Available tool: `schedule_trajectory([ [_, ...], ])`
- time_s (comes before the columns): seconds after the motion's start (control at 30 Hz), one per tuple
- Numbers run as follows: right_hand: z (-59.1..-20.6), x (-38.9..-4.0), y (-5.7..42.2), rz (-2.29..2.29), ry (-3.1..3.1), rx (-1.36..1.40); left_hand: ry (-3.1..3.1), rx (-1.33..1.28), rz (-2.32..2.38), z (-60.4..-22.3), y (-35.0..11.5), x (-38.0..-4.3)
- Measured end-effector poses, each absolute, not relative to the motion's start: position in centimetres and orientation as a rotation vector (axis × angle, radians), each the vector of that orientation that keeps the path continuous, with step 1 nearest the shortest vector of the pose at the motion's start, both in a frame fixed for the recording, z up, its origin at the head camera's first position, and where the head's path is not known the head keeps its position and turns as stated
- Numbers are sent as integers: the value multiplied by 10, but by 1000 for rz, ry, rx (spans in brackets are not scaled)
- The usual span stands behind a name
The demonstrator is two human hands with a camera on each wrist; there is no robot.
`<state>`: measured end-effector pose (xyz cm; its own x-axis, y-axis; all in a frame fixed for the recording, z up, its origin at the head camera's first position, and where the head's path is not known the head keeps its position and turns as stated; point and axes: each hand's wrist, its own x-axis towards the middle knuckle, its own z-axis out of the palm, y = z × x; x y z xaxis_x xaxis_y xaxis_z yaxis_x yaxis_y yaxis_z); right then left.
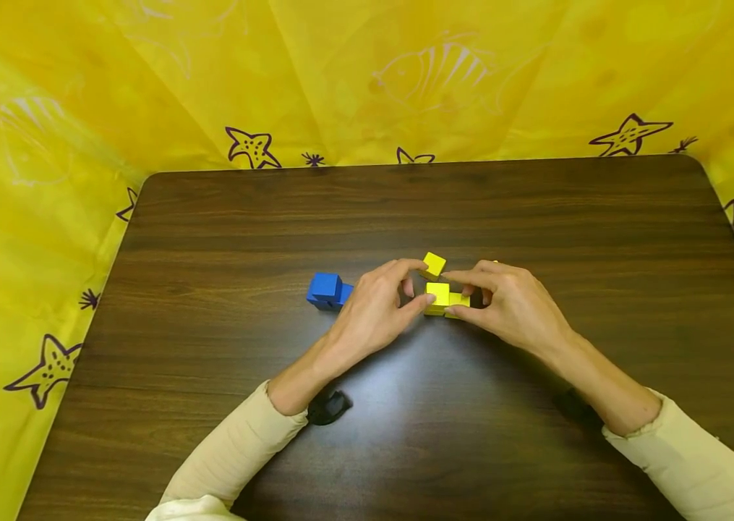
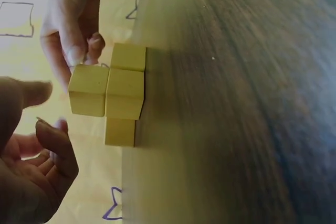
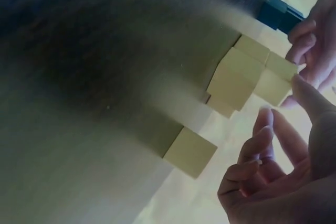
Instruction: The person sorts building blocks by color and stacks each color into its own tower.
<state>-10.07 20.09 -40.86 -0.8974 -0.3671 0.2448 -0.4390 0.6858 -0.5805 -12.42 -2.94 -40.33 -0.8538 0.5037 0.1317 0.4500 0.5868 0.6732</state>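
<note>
Yellow cubes are built together on the table between the two hands. In the left wrist view one top cube (image 2: 87, 90) rests on the middle cube (image 2: 124, 93) of a short yellow group. My left hand (image 1: 372, 307) is at the group's left side, thumb and fingers spread with a gap between them. On the other side, my right hand (image 1: 513, 300) has its thumb and index finger apart close around the yellow blocks (image 1: 460, 299). The right thumb tip is right at the top cube's edge in the right wrist view. Neither hand grips a cube.
Stacked blue blocks (image 1: 325, 286) stand left of the left hand, partly hidden by it. A separate yellow cube (image 3: 190, 152) lies apart from the group in the right wrist view. A yellow cloth (image 1: 340, 79) hangs behind the dark wooden table (image 1: 210, 239).
</note>
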Motion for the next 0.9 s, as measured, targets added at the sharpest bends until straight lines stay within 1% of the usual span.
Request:
schedule_trajectory([
  [0.43,-406,-112,210,1000,-2724,670,2819,740,1208,-402,-14,-135],
  [0.77,-406,-122,213,1008,-2713,612,2885,704,1055,-404,-10,-137],
  [0.9,-407,-126,215,989,-2713,601,2891,740,996,-405,-7,-139],
])
